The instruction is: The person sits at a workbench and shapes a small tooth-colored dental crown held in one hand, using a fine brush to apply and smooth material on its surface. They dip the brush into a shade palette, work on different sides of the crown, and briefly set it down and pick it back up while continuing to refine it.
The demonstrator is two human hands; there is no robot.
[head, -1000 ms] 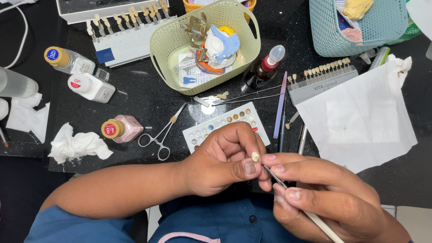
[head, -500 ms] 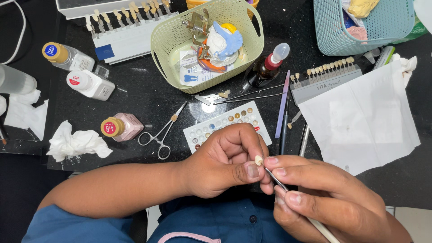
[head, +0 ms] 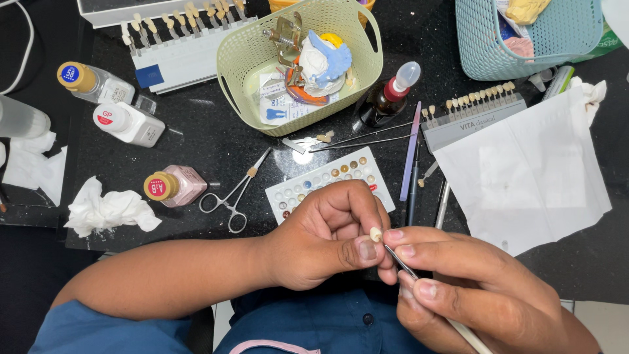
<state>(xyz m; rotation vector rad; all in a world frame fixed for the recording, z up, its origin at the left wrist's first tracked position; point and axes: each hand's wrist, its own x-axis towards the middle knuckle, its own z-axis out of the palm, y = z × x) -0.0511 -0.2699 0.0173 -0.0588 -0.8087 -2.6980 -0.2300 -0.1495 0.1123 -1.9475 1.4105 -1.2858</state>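
Observation:
My left hand (head: 327,236) pinches a small cream tooth crown (head: 375,233) between thumb and fingertips, low in the middle of the view. My right hand (head: 478,288) grips a thin brush (head: 400,262) like a pen, its dark tip touching the crown from below right. Both hands hover over the near edge of the black worktop (head: 216,137), just in front of a white palette (head: 314,183) with small round wells of colour.
Hemostat forceps (head: 232,196) lie left of the palette. Bottles (head: 173,185) and crumpled tissue (head: 108,211) sit at left. A green basket (head: 242,78) holds a dental model; a teal basket (head: 472,39), shade guides (head: 468,111), a dropper bottle (head: 386,98) and white paper (head: 531,177) lie right.
The hands stay together on the crown with only a slight shift; the view has drifted a little.

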